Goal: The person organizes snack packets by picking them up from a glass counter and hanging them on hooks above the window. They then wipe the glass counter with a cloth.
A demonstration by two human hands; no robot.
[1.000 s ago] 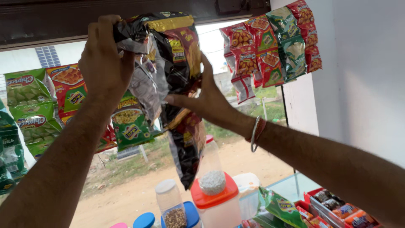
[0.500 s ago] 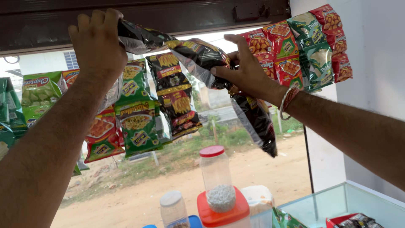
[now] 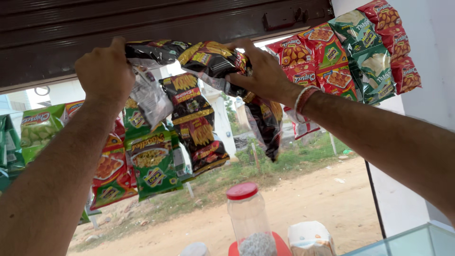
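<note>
Above me the dark brown roller shutter [image 3: 156, 28] fills the top of the view; its upper part is cut off, and whatever the packets hang from along its lower edge I cannot make out. Beyond the opening lie a dirt road and a patch of grass, with a white wall [image 3: 436, 142] on my right.

Both my arms reach up from the lower corners, elbows out of frame. My left hand [image 3: 105, 71] is closed into a fist around one end of the strip of dark snack packets [image 3: 208, 61], fingers curled out of sight behind the foil. My right hand [image 3: 260, 71] presses on the strip farther along, fingers bent over the top packet and thumb beneath it, pinching it; two bangles sit on that wrist. The strip stretches between my hands just under the shutter, then drops in two tails: one of about three dark packets [image 3: 194, 123] at centre, another [image 3: 265, 123] below my right hand.

To the right hangs a cluster of red and green packets [image 3: 350, 52], roughly eight, overlapping. Left of centre hang more green and red packets [image 3: 142, 161], partly hidden behind my forearm, too overlapped to count.

At the bottom stand one clear jar with a red lid [image 3: 246, 213], one white container [image 3: 310, 237], and a glass counter corner [image 3: 407, 242], all cut off.
</note>
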